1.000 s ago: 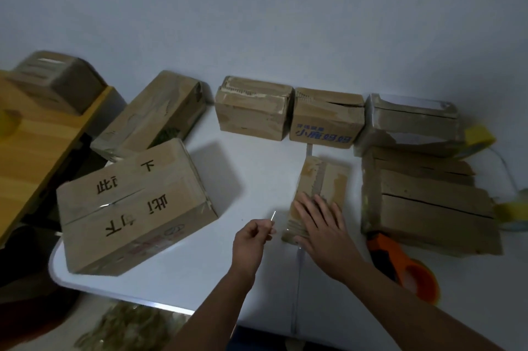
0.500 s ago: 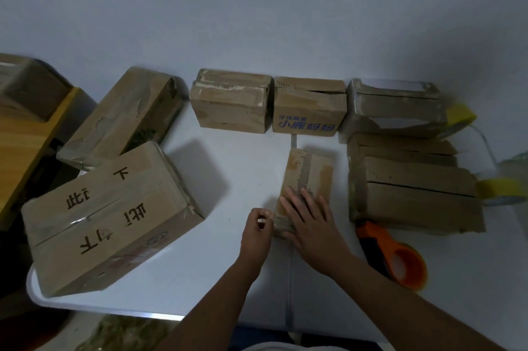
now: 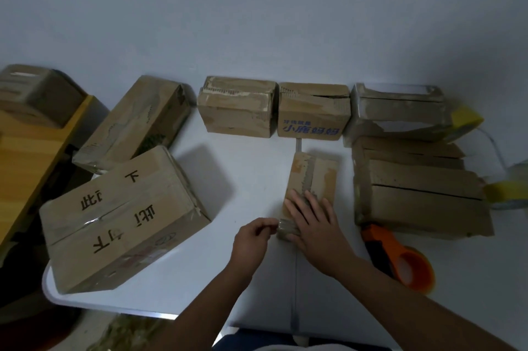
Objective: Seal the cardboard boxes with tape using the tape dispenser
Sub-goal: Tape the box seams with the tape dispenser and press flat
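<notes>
small box (image 3: 313, 179) lay mid-worktop (image 3: 251, 168), seam taped | right hand (image 3: 315, 226) lay flat on its near end, likely pinning it | left hand (image 3: 251, 238) pinched the tape end at its near edge | tape dispenser (image 3: 400, 258) lay idle just right, within reach

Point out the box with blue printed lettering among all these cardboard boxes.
It is the small box in the back row, second from the left there, directly behind the box under the right hand. The others show black lettering or none.
</notes>
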